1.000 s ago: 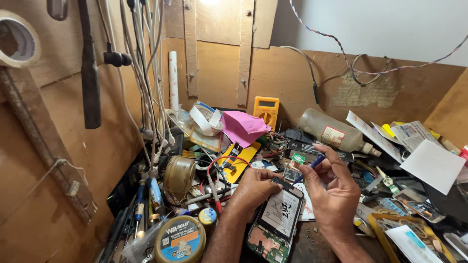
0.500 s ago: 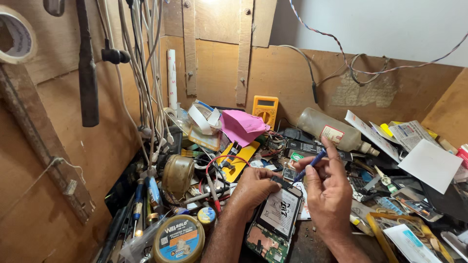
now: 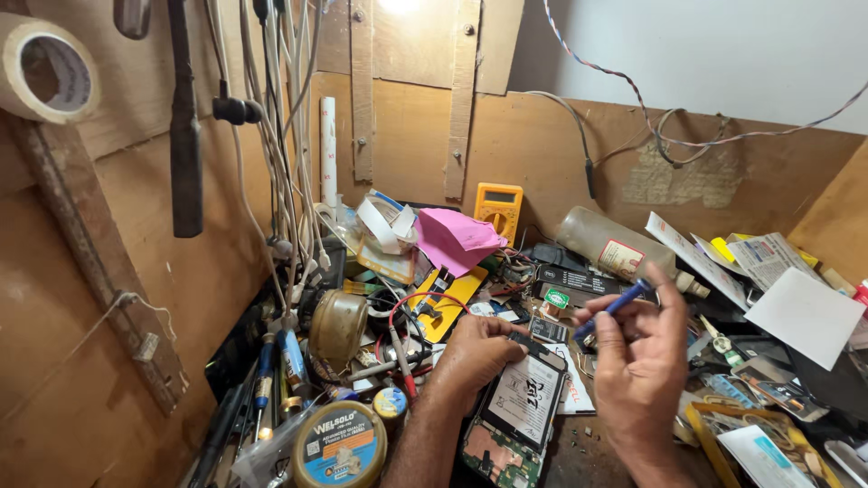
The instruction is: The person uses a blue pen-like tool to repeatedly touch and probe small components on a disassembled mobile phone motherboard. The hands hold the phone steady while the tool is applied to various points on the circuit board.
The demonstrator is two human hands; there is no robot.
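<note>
Nearest: opened phone flat on worktop, back off, battery showing, long axis running away and slightly right. Left hand closed over its top left edge, steadying. Right hand raised just right of phone, pinching blue tool, tip pointing down-left toward phone's top end. Behind: round tin lidded, contents unseen; yellow multimeter at back wall.

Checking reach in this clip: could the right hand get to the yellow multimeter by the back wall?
Probably yes: the right hand, holding a blue tool, has open air above the clutter toward the yellow multimeter.
</note>
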